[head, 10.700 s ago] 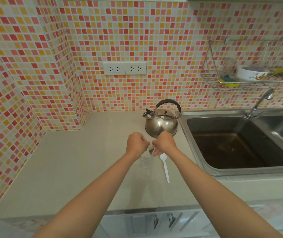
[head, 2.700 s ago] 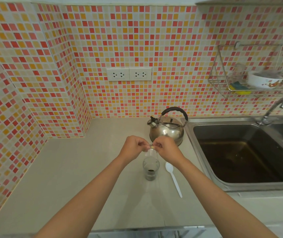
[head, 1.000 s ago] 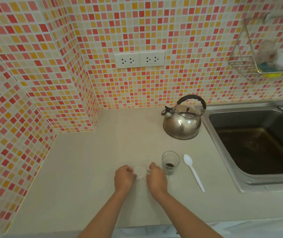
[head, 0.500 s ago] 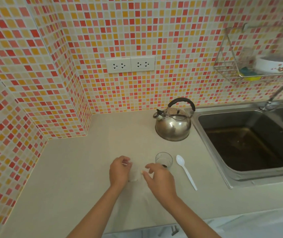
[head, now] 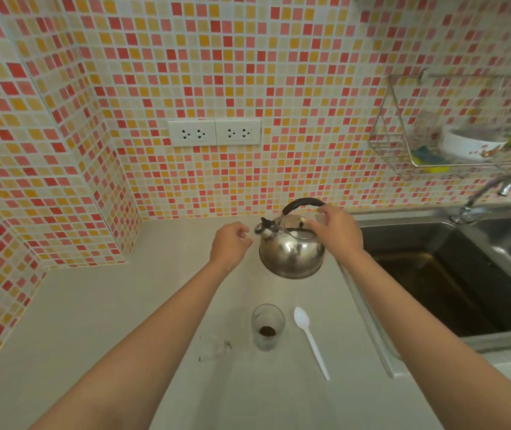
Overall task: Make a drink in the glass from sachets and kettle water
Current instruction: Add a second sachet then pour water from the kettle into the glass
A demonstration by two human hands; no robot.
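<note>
The kettle (head: pixel 291 252) stands upright on the surface (head: pixel 93 321), at the back, just beside the left rim of the sink (head: pixel 452 283). Its spout points left; its black handle (head: pixel 302 203) arches over the lid.

The right hand (head: pixel 338 232) is at the right end of the handle. Its fingers (head: pixel 325 212) are spread and curved, not closed on anything. Whether they touch the handle cannot be determined.

The left hand (head: pixel 231 243) hovers just left of the spout, apart from the kettle. Its fingers are loosely curled and hold nothing.

The glass (head: pixel 267 326) stands upright on the surface, nearer the person, well apart from the kettle. It contains a small heap of dark powder (head: pixel 267 331) at the bottom. No liquid is visible in it.

A white spoon (head: pixel 310 339) lies flat just right of the glass, bowl toward the kettle, handle toward the person. It does not touch the glass.

A clear, empty sachet (head: pixel 214 349) lies on the surface just left of the glass, with dark specks on and around it. Its outline is faint.

Two sockets (head: pixel 214 132) are mounted on the tiled wall (head: pixel 279 72) above the kettle. A wire rack (head: pixel 403 147) hangs on the wall above the sink and holds a white bowl (head: pixel 471 144); other items in it are blurred. A tap (head: pixel 480 197) stands behind the sink.
</note>
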